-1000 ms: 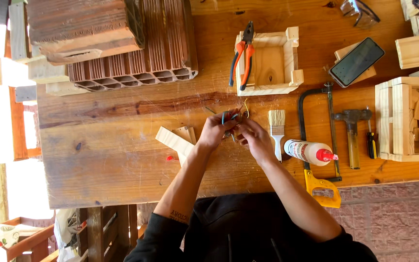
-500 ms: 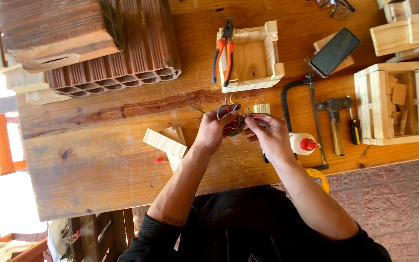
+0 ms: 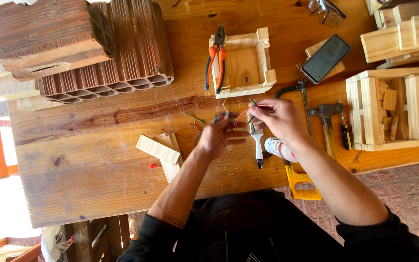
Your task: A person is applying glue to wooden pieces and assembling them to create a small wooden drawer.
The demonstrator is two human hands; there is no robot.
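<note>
A bundle of thin coloured wires (image 3: 233, 115), red, green and yellow among them, is held just above a worn wooden workbench (image 3: 88, 160), stretched between two bare hands. The left hand (image 3: 221, 136) has its fingers curled around one end of the wires, while the right hand (image 3: 277, 119) pinches the other end, loose strands fanning out between them. Directly beneath the hands lies a small paintbrush (image 3: 257, 145) with a pale handle, and beside it a glue bottle (image 3: 278, 148) on its side, partly hidden by the right wrist. Just beyond the wires sits an open square wooden frame (image 3: 265, 60), with orange-handled pliers (image 3: 215, 58) resting across its left edge. To the left of the hands lie a few cut wood offcuts (image 3: 160, 150). A hammer (image 3: 327, 126), a screwdriver (image 3: 346, 136) and a hacksaw with a yellow handle (image 3: 302, 182) lie to the right, near a slatted wooden crate (image 3: 364, 114). A phone (image 3: 326, 58) rests on a block, and ridged clay bricks (image 3: 78, 48) are stacked at the far left
</note>
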